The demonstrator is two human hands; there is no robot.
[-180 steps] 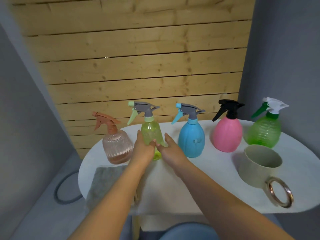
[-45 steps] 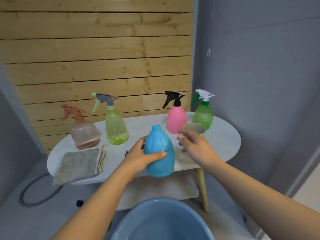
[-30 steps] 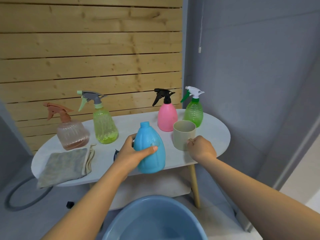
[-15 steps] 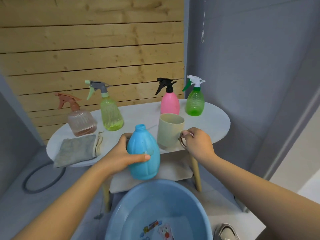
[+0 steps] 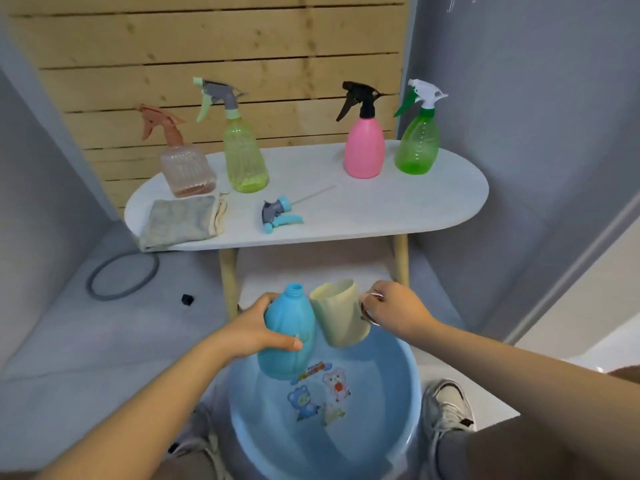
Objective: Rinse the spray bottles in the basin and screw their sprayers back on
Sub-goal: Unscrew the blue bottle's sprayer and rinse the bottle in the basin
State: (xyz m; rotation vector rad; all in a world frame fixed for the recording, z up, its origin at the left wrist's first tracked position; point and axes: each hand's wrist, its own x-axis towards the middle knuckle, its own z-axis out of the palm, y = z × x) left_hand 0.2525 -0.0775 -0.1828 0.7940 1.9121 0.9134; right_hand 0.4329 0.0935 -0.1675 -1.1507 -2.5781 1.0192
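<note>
My left hand [image 5: 258,329] grips the blue spray bottle [image 5: 289,341], which has no sprayer on its open neck, above the blue basin [image 5: 398,386] on the floor. My right hand [image 5: 394,310] holds the beige cup [image 5: 341,315] by its metal ring handle, tilted towards the bottle's neck and touching its side. The bottle's blue and grey sprayer [image 5: 277,214] lies on the white table [image 5: 415,206]. A clear brown bottle [image 5: 185,168], a yellow-green bottle [image 5: 244,157], a pink bottle [image 5: 364,148] and a green bottle [image 5: 417,143] stand at the table's back with sprayers on.
A folded grey cloth [image 5: 180,221] lies on the table's left end. A grey hose ring [image 5: 121,275] and a small black cap [image 5: 187,299] lie on the floor at left. My shoes [image 5: 446,407] flank the basin. Grey walls close in on both sides.
Both hands have come down from table height to over the basin, bringing the blue bottle and the cup. The cup now leans against the bottle. The camera looks lower.
</note>
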